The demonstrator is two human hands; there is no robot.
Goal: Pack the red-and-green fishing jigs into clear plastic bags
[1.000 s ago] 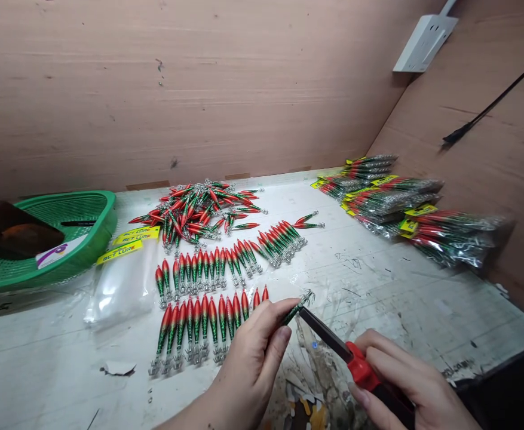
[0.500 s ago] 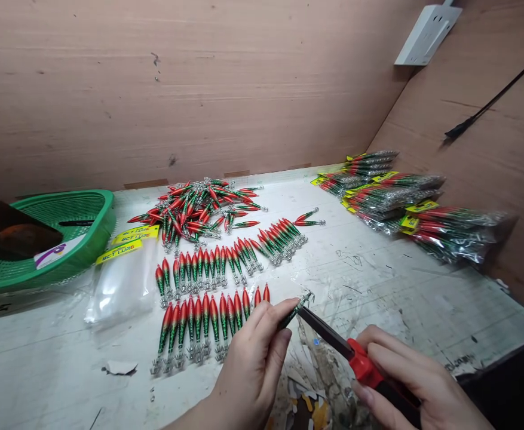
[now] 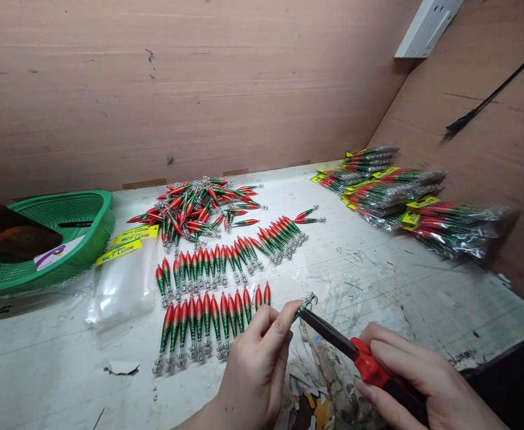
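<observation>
Pinched in my left hand [image 3: 258, 361] is a fishing lure [image 3: 298, 312], mostly covered by the fingers, with its hooked end poking out to the upper right. My right hand [image 3: 416, 373] grips red-and-black long-nose pliers [image 3: 371, 365], whose jaw tips meet the lure just below the hooks. Beside my left hand, red-and-green squid lures [image 3: 199, 316] lie in a row, hooks toward me. A second row of lures [image 3: 210, 263] stretches behind it, and a loose heap of lures [image 3: 194, 209] sits farther back.
On the left are a green basket [image 3: 104, 221] and clear bags with yellow headers [image 3: 122, 286]. Bagged lures [image 3: 391, 191] are stacked at the right by the wooden wall [image 3: 244, 89]. A torn paper scrap [image 3: 122, 367] lies near the front.
My left hand has turned slightly, so its fingers hide more of the lure's body and the hooks show more. The pliers have shifted a little right and stay at the hooked end.
</observation>
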